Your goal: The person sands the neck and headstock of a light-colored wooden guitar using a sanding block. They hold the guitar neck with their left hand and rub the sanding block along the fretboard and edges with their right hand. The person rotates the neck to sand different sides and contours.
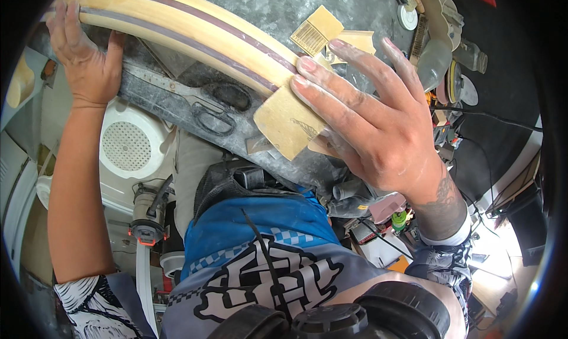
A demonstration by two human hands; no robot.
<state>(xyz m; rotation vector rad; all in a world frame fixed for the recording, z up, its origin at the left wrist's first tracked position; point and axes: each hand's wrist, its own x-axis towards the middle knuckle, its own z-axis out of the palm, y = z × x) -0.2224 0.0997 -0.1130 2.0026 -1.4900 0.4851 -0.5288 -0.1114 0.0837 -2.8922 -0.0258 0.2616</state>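
Note:
A long curved wooden piece with pale and dark purple stripes runs across the top left above the workbench. My left hand, dusty at the fingertips, grips it near its far left end, fingers over the near edge and thumb below. At its right end my right hand holds a folded piece of tan sandpaper against the wood, index finger on top. The other fingers of that hand are spread, and its thumb is mostly hidden. Below the wood, scissors with black handles lie on the bench.
The grey bench is covered in dust. More sandpaper pieces lie beyond my right hand. A clear bottle and a sander pad stand farther right. A white perforated stool and a router-like tool are below on the left.

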